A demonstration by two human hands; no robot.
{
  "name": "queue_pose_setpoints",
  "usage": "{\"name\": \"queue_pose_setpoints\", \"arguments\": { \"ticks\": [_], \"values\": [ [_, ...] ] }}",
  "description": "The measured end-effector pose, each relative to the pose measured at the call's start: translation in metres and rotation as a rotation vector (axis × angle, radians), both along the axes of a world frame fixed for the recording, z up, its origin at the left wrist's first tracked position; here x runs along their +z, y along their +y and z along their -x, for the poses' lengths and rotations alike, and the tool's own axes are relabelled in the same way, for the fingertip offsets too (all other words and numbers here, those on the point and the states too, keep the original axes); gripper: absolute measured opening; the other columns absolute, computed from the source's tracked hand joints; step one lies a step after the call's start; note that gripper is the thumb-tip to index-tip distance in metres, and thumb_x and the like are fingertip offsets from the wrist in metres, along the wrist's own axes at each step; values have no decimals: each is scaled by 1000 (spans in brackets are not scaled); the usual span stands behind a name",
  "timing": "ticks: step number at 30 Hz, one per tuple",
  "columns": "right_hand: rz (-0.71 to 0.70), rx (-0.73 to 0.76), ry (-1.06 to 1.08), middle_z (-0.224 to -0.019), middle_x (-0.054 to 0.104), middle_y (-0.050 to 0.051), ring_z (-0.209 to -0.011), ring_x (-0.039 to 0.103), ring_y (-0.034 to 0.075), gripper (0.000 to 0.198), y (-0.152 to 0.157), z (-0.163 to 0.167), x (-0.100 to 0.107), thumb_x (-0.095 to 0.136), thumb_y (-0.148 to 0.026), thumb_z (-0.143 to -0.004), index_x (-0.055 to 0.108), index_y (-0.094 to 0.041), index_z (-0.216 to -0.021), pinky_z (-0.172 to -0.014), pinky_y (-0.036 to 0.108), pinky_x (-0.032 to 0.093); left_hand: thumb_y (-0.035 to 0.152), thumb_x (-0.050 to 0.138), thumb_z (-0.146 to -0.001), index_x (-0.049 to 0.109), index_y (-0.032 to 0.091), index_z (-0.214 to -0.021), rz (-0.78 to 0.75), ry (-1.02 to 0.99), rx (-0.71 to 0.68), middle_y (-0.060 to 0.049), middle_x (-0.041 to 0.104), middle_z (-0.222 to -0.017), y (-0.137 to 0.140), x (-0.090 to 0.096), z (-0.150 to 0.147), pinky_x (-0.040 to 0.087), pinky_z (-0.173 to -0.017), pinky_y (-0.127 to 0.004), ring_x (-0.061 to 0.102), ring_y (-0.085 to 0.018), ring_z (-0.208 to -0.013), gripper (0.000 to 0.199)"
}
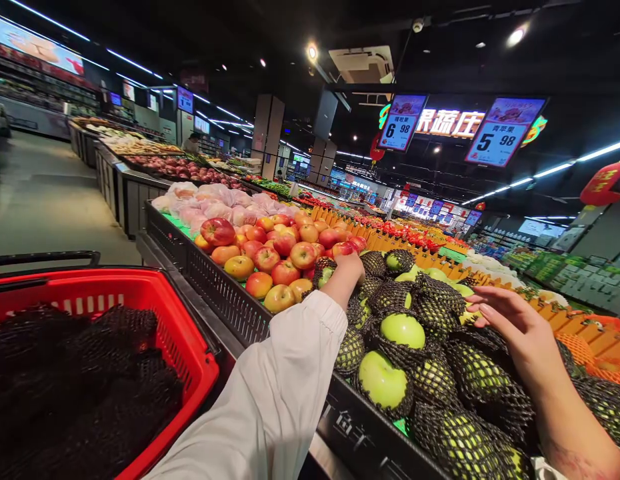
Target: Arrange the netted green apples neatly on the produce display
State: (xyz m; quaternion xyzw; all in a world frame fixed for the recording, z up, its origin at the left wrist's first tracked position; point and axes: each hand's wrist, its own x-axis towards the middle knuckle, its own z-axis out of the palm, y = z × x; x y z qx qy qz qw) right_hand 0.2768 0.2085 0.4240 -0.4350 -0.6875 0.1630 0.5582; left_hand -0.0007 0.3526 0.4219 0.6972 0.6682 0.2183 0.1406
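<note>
My left hand (348, 272), at the end of a white sleeve, reaches to the border between the red apples (285, 272) and the green apples (403, 331). Its fingers are hidden behind the back of the hand, so a grip does not show; a red apple (343, 249) appears just beyond it. Over the right part of the green apples hovers my right hand (523, 327), open, fingers stretched out and fingertips close to a green apple (470, 315). Black foam nets (440, 377) wrap many of the green apples, some only partly.
A red shopping basket (190, 333) holding a pile of black foam nets (110, 360) stands at left, beside the black display crate (240, 313). Pink-wrapped fruit (215, 200) lies behind the red apples. Price signs (505, 131) hang overhead. An aisle (55, 193) runs along the far left.
</note>
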Motion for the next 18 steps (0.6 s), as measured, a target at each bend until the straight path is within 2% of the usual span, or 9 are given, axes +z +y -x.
{"name": "queue_pose_setpoints", "arguments": {
  "ticks": [3, 5, 7, 8, 10, 12, 13, 15, 18],
  "values": [
    [-9, 7, 5, -103, 72, 10, -89, 66, 20, 41, -1, 0, 0, 78, -47, -76, 70, -24, -109, -67, 25, 56, 14, 79, -52, 67, 12, -115, -14, 56, -14, -25, 68, -120, -3, 1, -2, 44, -104, -55, 60, -44, -119, 65],
    [-7, 8, 9, -103, 72, 10, -88, 66, 20, 41, -1, 1, 0, 78, -47, -76, 69, -24, -109, -66, 26, 56, 20, 74, -61, 62, 11, -123, -127, 62, -19, -25, 60, -133, -10, 5, -2, 39, -109, -53, 52, -42, -130, 63],
    [-1, 12, 7, -104, 72, 10, -88, 67, 21, 40, -2, 2, 0, 77, -46, -77, 69, -24, -110, -66, 27, 56, 31, 65, -75, 58, 15, -128, -263, 14, -79, -19, 57, -140, -18, 10, -3, 41, -109, -43, 53, -34, -131, 56],
    [-1, 15, 6, -104, 71, 10, -89, 67, 22, 39, -2, 2, 0, 77, -45, -77, 69, -25, -110, -66, 28, 56, 37, 59, -80, 60, 16, -124, -294, -26, -149, -16, 62, -135, -21, 12, -4, 45, -105, -39, 58, -30, -124, 48],
    [-1, 20, 7, -104, 72, 9, -90, 67, 22, 38, -3, 3, 0, 77, -44, -78, 70, -26, -110, -67, 28, 56, 53, 50, -85, 68, 17, -105, -223, -90, -344, -12, 73, -109, -27, 16, -6, 52, -91, -35, 68, -27, -102, 45],
    [-5, 21, 11, -104, 72, 9, -90, 67, 22, 37, -3, 4, 0, 77, -44, -77, 70, -26, -109, -67, 28, 55, 67, 54, -78, 69, 17, -88, -37, -109, -530, -11, 74, -89, -30, 17, -9, 54, -81, -36, 70, -27, -83, 54],
    [-4, 19, 12, -104, 72, 9, -90, 66, 22, 36, -3, 4, 0, 77, -44, -78, 70, -26, -109, -67, 29, 55, 72, 60, -71, 69, 18, -86, 53, -116, -595, -10, 74, -87, -31, 16, -10, 55, -77, -36, 70, -28, -79, 57],
    [4, 14, 8, -105, 71, 9, -91, 67, 23, 36, -3, 4, 1, 77, -44, -78, 71, -26, -109, -68, 30, 56, 71, 74, -54, 70, 19, -88, 155, -177, -669, -10, 73, -95, -31, 13, -11, 56, -70, -36, 70, -29, -81, 62],
    [9, 9, -3, -105, 72, 10, -90, 67, 23, 37, -2, 3, 2, 77, -44, -77, 71, -26, -108, -68, 30, 56, 57, 85, -37, 70, 20, -95, 199, -331, -676, -12, 69, -119, -29, 8, -14, 58, -63, -34, 67, -34, -99, 70]
  ]
}}
